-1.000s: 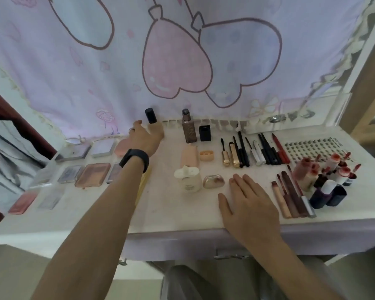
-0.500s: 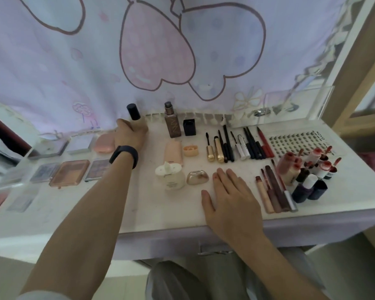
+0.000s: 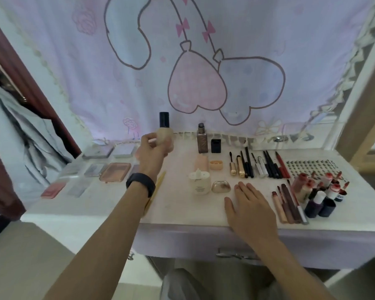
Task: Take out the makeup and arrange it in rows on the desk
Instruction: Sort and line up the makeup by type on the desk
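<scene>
Left hand [image 3: 152, 148] now lifting gripped foundation bottle [image 3: 165, 133] off desk [image 3: 182, 211], right hand [image 3: 250, 202] still flat, empty

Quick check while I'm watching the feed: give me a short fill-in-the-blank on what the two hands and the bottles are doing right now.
1. The left hand holds a beige bottle with a ____ cap.
2. The right hand lies ____ on the desk, holding nothing.
3. The brown bottle stands upright next to a small ____ box.
4. A black band sits on the ____ wrist.

Missing words: black; flat; black; left
</scene>
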A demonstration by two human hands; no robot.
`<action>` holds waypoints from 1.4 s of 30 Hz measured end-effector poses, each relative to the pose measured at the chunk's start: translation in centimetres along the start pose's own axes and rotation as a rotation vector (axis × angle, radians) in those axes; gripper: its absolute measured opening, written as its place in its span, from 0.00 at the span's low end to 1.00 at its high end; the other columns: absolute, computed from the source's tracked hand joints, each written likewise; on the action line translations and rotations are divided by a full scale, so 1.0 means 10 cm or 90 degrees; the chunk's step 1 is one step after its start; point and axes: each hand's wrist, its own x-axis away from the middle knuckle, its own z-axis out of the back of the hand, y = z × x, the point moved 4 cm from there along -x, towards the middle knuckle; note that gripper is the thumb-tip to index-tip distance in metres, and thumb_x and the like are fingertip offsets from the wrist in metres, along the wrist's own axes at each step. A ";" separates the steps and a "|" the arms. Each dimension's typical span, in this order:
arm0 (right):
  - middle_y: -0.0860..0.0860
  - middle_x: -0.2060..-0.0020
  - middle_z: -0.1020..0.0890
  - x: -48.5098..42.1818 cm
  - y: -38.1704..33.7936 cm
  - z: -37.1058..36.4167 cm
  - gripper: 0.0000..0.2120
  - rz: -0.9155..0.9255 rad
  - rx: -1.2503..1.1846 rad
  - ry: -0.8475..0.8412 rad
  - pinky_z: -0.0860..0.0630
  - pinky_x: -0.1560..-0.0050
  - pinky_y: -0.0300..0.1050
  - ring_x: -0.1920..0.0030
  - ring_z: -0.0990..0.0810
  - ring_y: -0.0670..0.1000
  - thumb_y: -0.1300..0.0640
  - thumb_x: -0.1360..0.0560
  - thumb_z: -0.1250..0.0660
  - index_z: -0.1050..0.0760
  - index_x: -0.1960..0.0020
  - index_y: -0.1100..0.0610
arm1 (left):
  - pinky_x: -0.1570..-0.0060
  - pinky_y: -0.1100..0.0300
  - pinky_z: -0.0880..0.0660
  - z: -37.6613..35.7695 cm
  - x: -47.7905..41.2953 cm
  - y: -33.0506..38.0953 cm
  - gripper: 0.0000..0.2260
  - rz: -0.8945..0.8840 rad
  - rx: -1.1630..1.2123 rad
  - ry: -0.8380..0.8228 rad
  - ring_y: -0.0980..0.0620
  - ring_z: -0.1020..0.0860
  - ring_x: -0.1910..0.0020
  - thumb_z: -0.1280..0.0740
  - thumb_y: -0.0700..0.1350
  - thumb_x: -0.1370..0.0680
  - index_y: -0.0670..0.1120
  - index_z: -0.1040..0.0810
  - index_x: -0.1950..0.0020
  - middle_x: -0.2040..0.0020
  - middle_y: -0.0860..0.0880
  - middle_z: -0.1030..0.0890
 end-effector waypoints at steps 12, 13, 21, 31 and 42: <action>0.46 0.60 0.17 -0.02 -0.24 0.93 0.21 -0.044 -0.649 0.017 0.26 0.62 0.42 0.63 0.21 0.45 0.36 0.23 0.43 0.24 0.45 0.50 | 0.55 0.58 0.22 -0.06 1.27 0.19 0.17 -0.031 0.102 -0.207 0.48 0.19 0.52 0.26 0.50 0.28 0.51 0.21 0.41 0.45 0.45 0.19; 0.48 0.63 0.18 -0.03 -0.27 1.00 0.21 -0.034 -0.680 -0.008 0.29 0.65 0.43 0.67 0.23 0.48 0.35 0.23 0.44 0.24 0.48 0.51 | 0.55 0.58 0.22 -0.10 1.34 0.17 0.16 -0.041 0.092 -0.222 0.48 0.20 0.52 0.26 0.49 0.27 0.50 0.20 0.41 0.44 0.45 0.20; 0.52 0.73 0.30 -0.05 -0.16 1.22 0.28 -0.023 -0.477 -0.051 0.36 0.66 0.44 0.72 0.34 0.46 0.42 0.18 0.43 0.30 0.64 0.65 | 0.61 0.64 0.25 -0.44 1.70 0.06 0.10 -0.137 0.007 -0.249 0.58 0.23 0.60 0.33 0.51 0.21 0.53 0.22 0.40 0.47 0.50 0.20; 0.45 0.79 0.38 -0.02 0.01 1.14 0.26 -0.152 -0.514 -0.083 0.39 0.68 0.45 0.74 0.39 0.47 0.45 0.20 0.40 0.40 0.73 0.54 | 0.59 0.55 0.23 -0.64 1.78 0.04 0.27 -0.310 -0.418 -0.190 0.53 0.22 0.59 0.46 0.73 0.30 0.54 0.31 0.45 0.54 0.56 0.22; 0.45 0.77 0.34 -0.02 0.06 1.10 0.25 0.008 -0.450 -0.067 0.38 0.71 0.37 0.75 0.37 0.44 0.42 0.18 0.43 0.34 0.68 0.55 | 0.61 0.68 0.25 -0.66 1.72 -0.13 0.18 -0.141 -0.168 -0.336 0.59 0.20 0.59 0.30 0.64 0.26 0.55 0.24 0.44 0.56 0.54 0.17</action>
